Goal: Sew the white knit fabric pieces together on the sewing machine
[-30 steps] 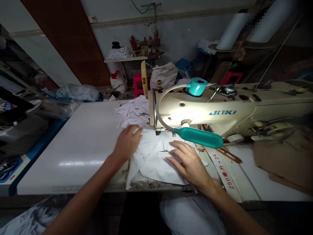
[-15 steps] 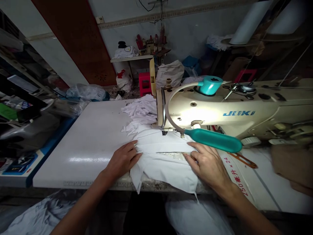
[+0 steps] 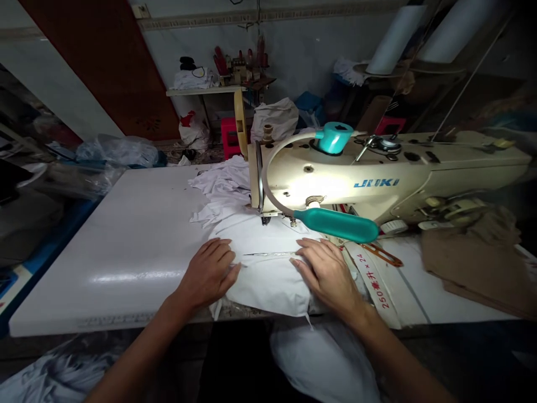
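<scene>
White cloth (image 3: 268, 282) lies in front of and under the head of a cream sewing machine (image 3: 327, 179), with a narrow dark-edged gap between two of its layers. At the cloth's left side, my left hand (image 3: 212, 271) rests palm down, its fingers bent together and its thumb at the edge; whether it pinches fabric is hidden. My right hand (image 3: 327, 271) lies on the right side of the cloth with its fingers slightly spread, fingertips near the right end of the gap. The needle area is just beyond the hands.
A teal lamp (image 3: 342, 225) hangs at the machine's front. Orange-handled scissors (image 3: 381, 254) and folded brown cloth (image 3: 470, 263) lie to the right. Bunched white fabric (image 3: 224, 182) sits behind the machine head on the white table (image 3: 126, 235). Thread cones (image 3: 394, 42) stand at the back.
The view has turned to the right. Both hands have shifted slightly forward on the cloth, and the gap between the layers has become narrower.
</scene>
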Demonstrator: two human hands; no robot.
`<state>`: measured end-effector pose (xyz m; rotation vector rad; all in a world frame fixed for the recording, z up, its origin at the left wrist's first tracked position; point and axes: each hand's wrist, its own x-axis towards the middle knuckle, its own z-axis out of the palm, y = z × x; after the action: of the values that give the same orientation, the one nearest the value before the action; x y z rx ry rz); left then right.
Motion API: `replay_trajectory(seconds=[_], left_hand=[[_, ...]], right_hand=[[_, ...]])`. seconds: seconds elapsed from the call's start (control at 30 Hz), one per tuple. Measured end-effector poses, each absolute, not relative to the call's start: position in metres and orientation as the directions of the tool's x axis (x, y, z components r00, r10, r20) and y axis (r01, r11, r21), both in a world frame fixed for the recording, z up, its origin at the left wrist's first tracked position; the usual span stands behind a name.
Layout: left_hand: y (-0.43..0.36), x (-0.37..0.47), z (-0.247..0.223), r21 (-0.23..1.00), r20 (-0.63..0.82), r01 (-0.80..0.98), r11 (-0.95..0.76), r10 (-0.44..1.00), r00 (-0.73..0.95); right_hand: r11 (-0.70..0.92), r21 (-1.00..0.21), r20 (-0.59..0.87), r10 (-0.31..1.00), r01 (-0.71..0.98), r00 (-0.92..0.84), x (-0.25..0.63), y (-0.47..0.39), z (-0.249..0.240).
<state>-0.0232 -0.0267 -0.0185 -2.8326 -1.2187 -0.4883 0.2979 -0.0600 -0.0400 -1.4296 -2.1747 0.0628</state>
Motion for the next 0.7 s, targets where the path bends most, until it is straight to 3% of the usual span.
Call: replay_trajectory(seconds=[0.27,0.37,0.47,0.57,0.7], left_hand=[[-0.045,-0.033,-0.028,0.187,0.405,0.752,-0.632,0.747,0.527],[-0.072,-0.026,-0.024,0.242,0.507,0.749,-0.617,0.739,0.444],[-0.107,-0.014,-0.025,0.256,0.583,0.743,-0.619,0.711,0.392],[-0.144,0.010,-0.037,0.352,0.497,0.595,-0.723,0.683,0.536],[-0.184,0.062,-0.064,0.492,0.295,0.346,-0.799,0.526,0.798]], right_hand=[[0.424,-0.389,0.410,0.875,0.818,-0.258,0.317,-0.073,-0.032],[0.385,-0.500,0.408,0.895,0.775,-0.182,0.334,-0.104,-0.022],[0.296,-0.628,0.286,0.948,0.720,-0.140,0.360,-0.145,-0.013],[0.201,-0.695,0.087,0.977,0.690,-0.197,0.387,-0.190,-0.016],[0.066,-0.721,-0.173,0.947,0.690,-0.271,0.410,-0.243,-0.042]])
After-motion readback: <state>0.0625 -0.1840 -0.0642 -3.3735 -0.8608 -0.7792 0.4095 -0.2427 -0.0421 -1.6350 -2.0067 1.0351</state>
